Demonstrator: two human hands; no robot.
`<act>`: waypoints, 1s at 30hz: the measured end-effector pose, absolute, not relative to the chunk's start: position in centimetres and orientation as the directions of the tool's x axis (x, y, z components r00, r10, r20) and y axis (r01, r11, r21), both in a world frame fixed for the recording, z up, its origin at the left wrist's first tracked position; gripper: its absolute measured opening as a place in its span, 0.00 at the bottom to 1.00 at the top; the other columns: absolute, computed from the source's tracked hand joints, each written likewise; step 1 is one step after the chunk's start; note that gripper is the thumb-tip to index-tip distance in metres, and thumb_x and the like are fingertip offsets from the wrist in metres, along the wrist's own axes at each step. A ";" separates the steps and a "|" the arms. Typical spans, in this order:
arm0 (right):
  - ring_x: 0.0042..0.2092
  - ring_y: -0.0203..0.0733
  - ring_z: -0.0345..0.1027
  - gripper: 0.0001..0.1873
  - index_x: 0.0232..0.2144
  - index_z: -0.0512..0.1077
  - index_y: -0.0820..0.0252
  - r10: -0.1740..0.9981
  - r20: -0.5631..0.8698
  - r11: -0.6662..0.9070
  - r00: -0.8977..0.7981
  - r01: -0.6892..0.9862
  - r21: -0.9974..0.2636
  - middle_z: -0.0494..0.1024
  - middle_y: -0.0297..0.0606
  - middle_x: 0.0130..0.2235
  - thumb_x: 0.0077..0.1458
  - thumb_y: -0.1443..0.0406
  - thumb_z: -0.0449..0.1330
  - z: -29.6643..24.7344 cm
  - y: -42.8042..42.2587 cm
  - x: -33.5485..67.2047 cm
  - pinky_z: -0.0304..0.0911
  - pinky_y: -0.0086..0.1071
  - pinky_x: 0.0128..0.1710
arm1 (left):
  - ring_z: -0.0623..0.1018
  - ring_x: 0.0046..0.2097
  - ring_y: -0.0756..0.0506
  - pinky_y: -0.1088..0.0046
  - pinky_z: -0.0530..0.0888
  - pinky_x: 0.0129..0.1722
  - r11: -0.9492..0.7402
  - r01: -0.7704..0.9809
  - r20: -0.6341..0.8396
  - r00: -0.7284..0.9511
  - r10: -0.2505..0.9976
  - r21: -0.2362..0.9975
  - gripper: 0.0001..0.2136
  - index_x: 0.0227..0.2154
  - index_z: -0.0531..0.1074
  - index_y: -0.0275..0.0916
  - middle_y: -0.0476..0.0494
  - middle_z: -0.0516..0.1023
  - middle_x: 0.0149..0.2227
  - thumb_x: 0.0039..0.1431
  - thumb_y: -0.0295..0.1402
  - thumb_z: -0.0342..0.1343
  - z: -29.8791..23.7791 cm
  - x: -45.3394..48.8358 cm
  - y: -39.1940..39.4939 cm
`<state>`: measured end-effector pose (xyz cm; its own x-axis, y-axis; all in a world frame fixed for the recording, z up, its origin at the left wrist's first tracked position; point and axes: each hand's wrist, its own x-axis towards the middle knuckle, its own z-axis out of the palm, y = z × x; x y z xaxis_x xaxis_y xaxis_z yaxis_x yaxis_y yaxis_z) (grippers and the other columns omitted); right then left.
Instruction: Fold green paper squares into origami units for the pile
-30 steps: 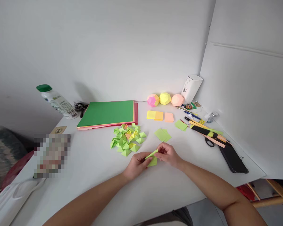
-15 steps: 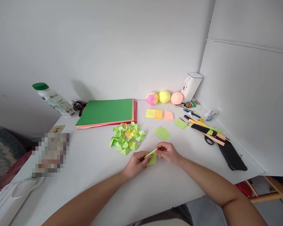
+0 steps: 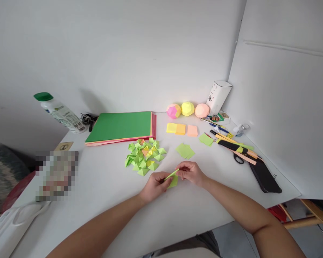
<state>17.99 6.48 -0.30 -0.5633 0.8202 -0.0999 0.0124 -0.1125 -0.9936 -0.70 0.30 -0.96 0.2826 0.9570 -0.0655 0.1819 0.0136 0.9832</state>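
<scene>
A lime-green paper square [image 3: 173, 182] is being held up over the near middle of the white table [image 3: 199, 218], one edge of it folded over, right between the two hands! Its left side is pinched between the thumb and fingers of the left hand [image 3: 155, 186]; the right end of the fold is nipped by the thumb and fingertips of the right hand [image 3: 191, 174]. Just beyond, two flat green sheets [image 3: 185, 151] are laid overlapping, and to the left a heap of folded paper units [image 3: 142, 156] is spread, mostly green, with yellow and orange mixed in.

Farther out, a yellow note pad [image 3: 171, 128] is set against an orange pad [image 3: 180, 129], with a peach pad [image 3: 192, 130] placed just to the right. Along the far wall, three faceted balls are lined up: pink-and-yellow [image 3: 173, 111], yellow [image 3: 187, 109], peach [image 3: 202, 110]. On the far left, a stack of coloured sheets [image 3: 121, 126] is topped by green, and a green-capped bottle [image 3: 61, 113] is seen beside it. Over on the right, a black-and-green cutter [image 3: 227, 145] is surrounded by paper strips [image 3: 244, 157], with black scissor handles [image 3: 238, 159] partly covered.
</scene>
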 end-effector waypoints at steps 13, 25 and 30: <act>0.21 0.30 0.61 0.12 0.26 0.73 0.63 0.818 -0.105 -0.145 -0.565 -0.027 -0.989 0.70 0.31 0.22 0.41 0.61 0.67 -0.5 6.7 18.0 0.57 0.25 0.21 | 0.63 0.20 0.54 0.79 0.63 0.20 0.029 0.170 -0.074 0.266 0.961 0.985 0.15 0.30 0.74 0.33 0.51 0.65 0.20 0.56 0.41 0.51 -1.0 -0.7 0.3; 0.21 0.30 0.59 0.12 0.24 0.72 0.63 0.815 -0.136 -0.178 -0.564 -0.021 -0.984 0.69 0.31 0.22 0.39 0.60 0.67 -0.2 6.7 18.0 0.56 0.26 0.20 | 0.63 0.20 0.54 0.78 0.63 0.20 0.027 0.170 -0.073 0.271 0.960 0.985 0.16 0.28 0.73 0.33 0.51 0.65 0.19 0.56 0.42 0.50 -1.0 -0.7 0.3; 0.22 0.29 0.58 0.12 0.23 0.72 0.63 0.809 -0.131 -0.171 -0.574 -0.016 -0.985 0.69 0.31 0.21 0.40 0.61 0.67 0.0 6.7 18.0 0.55 0.25 0.20 | 0.63 0.20 0.54 0.78 0.62 0.19 0.035 0.156 -0.076 0.267 0.961 0.987 0.15 0.28 0.73 0.33 0.51 0.65 0.19 0.56 0.42 0.51 -0.9 -0.7 0.2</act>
